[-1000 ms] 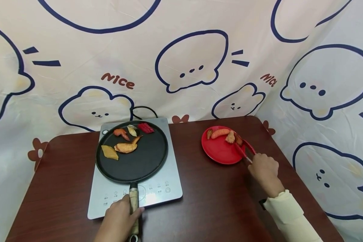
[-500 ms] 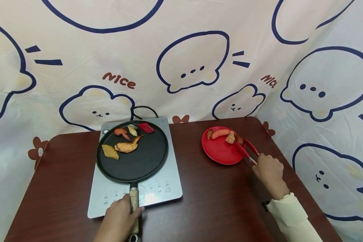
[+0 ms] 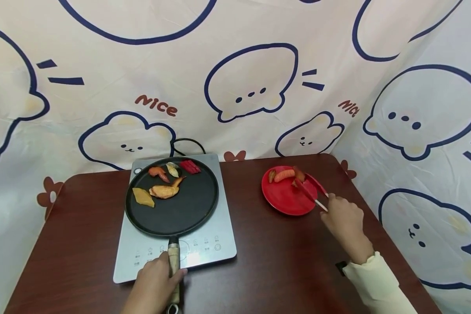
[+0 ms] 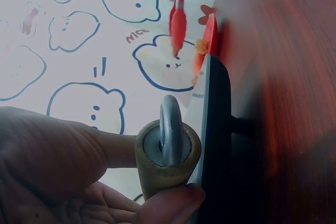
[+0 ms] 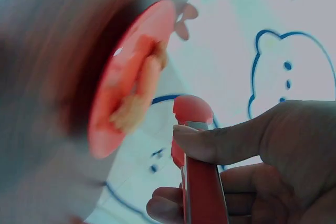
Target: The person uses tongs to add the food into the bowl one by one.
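My left hand (image 3: 154,281) grips the wooden handle (image 3: 174,257) of a black frying pan (image 3: 184,213); the handle's metal hanging ring (image 4: 170,129) shows in the left wrist view. Toy food lies in the pan: a chicken wing (image 3: 164,192), a yellow slice (image 3: 143,197), an orange-brown piece (image 3: 158,173), a pale leaf-like piece (image 3: 172,169) and a red piece (image 3: 190,166). With my right hand (image 3: 344,220) I hold red tongs (image 3: 308,190) over a red plate (image 3: 280,201). A brown piece (image 3: 299,173) is at their tips, seemingly raised. A sausage (image 3: 284,175) and a small brown piece (image 3: 272,175) lie on the plate.
The pan sits on a silver induction cooker (image 3: 220,226), whose black cord (image 3: 190,140) runs to the back. The brown table (image 3: 255,270) meets a printed cloth wall (image 3: 251,135) behind and on the right.
The tongs first drew back a little to the right, then came forward and left over the plate. The brown piece shifted left from the plate's right edge. My left hand stays on the pan handle.
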Available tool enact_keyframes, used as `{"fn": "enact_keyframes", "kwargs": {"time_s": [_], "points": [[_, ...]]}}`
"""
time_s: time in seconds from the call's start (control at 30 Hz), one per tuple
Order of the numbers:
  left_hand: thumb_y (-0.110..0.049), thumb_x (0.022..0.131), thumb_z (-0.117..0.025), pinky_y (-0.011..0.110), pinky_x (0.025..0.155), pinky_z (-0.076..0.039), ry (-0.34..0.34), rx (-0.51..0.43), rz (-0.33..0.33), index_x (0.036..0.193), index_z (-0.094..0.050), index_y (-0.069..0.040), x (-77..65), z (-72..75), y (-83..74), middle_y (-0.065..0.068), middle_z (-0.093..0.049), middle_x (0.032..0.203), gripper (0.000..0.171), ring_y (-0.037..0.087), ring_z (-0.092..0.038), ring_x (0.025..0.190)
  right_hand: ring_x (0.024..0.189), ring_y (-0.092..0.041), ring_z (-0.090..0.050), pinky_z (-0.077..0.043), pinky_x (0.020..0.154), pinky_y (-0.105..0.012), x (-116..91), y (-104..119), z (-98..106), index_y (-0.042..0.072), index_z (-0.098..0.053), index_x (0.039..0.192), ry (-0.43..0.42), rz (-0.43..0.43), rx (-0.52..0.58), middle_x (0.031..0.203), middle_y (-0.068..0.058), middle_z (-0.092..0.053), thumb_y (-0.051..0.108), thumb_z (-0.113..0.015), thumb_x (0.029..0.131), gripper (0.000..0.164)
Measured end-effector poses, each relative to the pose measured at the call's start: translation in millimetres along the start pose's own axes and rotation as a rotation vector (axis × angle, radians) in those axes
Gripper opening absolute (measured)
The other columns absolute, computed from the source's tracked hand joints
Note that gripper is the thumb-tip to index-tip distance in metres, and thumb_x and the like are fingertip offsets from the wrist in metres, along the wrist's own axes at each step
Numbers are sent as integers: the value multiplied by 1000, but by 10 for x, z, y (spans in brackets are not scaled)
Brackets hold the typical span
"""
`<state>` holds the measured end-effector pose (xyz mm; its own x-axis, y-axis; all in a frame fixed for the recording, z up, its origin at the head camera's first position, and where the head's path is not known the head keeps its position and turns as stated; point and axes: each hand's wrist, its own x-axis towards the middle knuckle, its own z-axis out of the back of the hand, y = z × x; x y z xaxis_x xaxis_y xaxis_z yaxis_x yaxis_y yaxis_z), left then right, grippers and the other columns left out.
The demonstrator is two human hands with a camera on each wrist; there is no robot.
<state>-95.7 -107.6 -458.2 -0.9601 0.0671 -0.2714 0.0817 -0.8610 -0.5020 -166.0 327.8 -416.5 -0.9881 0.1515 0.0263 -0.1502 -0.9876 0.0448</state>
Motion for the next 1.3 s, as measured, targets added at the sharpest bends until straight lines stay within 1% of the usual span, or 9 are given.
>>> {"fn": "enact_keyframes", "kwargs": {"time_s": [0.17, 0.37, 0.47, 0.6, 0.77, 0.9, 1.07, 1.2, 1.3], "points": [[-26, 86, -83, 41, 62, -53, 4, 8, 3, 108, -62, 17, 2, 15, 1, 9, -65, 75, 52, 20, -62, 70, 59, -29, -55, -48, 50, -45, 51, 324, 54, -7, -62, 126, -31, 66, -4, 84, -15, -66, 19, -74, 84, 52], [-26, 87, -82, 41, 63, -53, 17, -1, 17, 112, -60, 19, -13, 21, -6, 10, -66, 77, 56, 21, -63, 71, 64, -27, -57, -54, 56, -46, 118, 822, 90, 0, -64, 131, 19, 136, -7, 93, -16, -71, 21, -76, 83, 53], [-26, 87, -82, 41, 63, -53, 14, -7, 22, 112, -61, 18, -22, 20, -8, 10, -66, 77, 55, 20, -62, 70, 67, -28, -59, -55, 59, -46, 137, 1100, 94, 3, -65, 128, 25, 178, 5, 94, -14, -72, 25, -82, 82, 53], [-25, 87, -82, 40, 62, -53, 10, -16, 30, 112, -61, 18, -30, 14, -5, 10, -65, 77, 55, 20, -62, 70, 67, -27, -61, -54, 58, -42, 126, 1443, 68, 6, -66, 120, 5, 268, 7, 88, -8, -70, 27, -86, 80, 49], [-25, 86, -83, 40, 63, -53, -5, -22, 35, 114, -60, 18, -32, 13, -26, 11, -67, 78, 55, 20, -62, 71, 66, -20, -59, -54, 60, -35, 120, 1796, 8, 6, -66, 127, 60, 364, 5, 96, -8, -72, 30, -88, 77, 60], [-25, 86, -83, 39, 62, -53, -14, -12, 31, 113, -60, 19, -30, 15, -31, 12, -66, 77, 56, 20, -62, 70, 70, -20, -60, -56, 63, -33, 137, 1998, -69, 6, -66, 130, 85, 412, 0, 103, -9, -74, 29, -89, 75, 63], [-25, 86, -83, 37, 60, -52, -3, -13, 45, 111, -61, 18, -31, 13, -28, 12, -66, 78, 54, 20, -61, 69, 67, -17, -57, -52, 60, -29, 144, 2170, -135, 7, -68, 127, 109, 426, -12, 97, -7, -73, 27, -85, 80, 54], [-25, 87, -82, 37, 59, -51, 9, -17, 57, 111, -60, 18, -33, 14, -31, 12, -65, 78, 54, 19, -61, 68, 62, -16, -53, -48, 55, -27, 159, 2232, -155, 6, -69, 121, 84, 434, -28, 91, -6, -71, 25, -82, 83, 44], [-25, 87, -82, 37, 60, -51, 14, -13, 64, 113, -60, 19, -29, 20, -34, 12, -66, 78, 56, 19, -61, 69, 60, -16, -52, -47, 53, -26, 185, 2241, -173, 5, -70, 119, 58, 438, -36, 89, -6, -71, 24, -82, 82, 43]]}}
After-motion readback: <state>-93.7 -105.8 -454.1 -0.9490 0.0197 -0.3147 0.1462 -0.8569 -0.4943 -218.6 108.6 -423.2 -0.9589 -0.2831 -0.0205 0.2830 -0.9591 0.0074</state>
